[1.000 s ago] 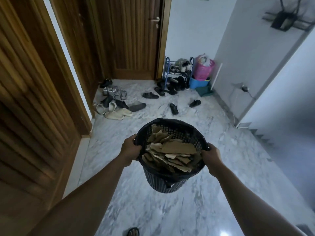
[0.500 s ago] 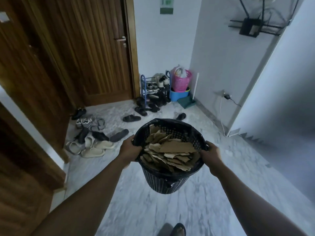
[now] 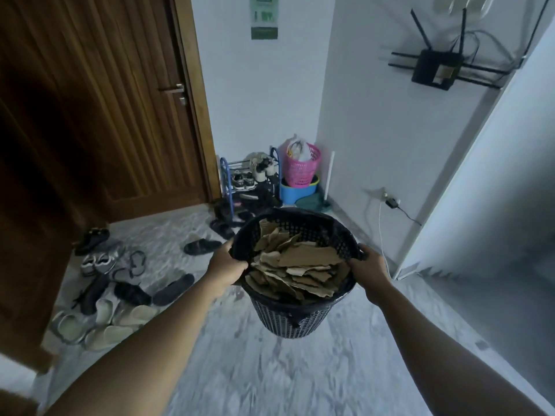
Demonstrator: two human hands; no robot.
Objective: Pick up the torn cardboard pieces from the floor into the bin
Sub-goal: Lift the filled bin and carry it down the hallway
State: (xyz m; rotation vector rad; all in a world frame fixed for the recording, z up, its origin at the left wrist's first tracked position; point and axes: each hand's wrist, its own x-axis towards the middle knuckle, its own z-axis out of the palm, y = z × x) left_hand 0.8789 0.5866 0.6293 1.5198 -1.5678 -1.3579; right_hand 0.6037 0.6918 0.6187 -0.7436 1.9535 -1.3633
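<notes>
A black perforated plastic bin [image 3: 288, 319] hangs in the air in front of me, above the marble floor. Several torn brown cardboard pieces [image 3: 300, 265] are piled inside it up to the rim. My left hand [image 3: 225, 265] grips the bin's left rim, fingers curled over the edge. My right hand [image 3: 368, 268] grips the right rim the same way. No cardboard shows on the visible floor.
Several shoes and sandals [image 3: 120, 289] lie scattered on the floor at the left by a wooden door [image 3: 120, 115]. A blue shoe rack [image 3: 249, 181], a pink basket [image 3: 300, 169] on a blue tub [image 3: 295, 192] stand in the far corner. A charger cable [image 3: 383, 235] hangs along the right wall.
The view has swung right and moved forward toward the corner; the door and shoes have shifted left. Both hands keep the same grip on the bin.
</notes>
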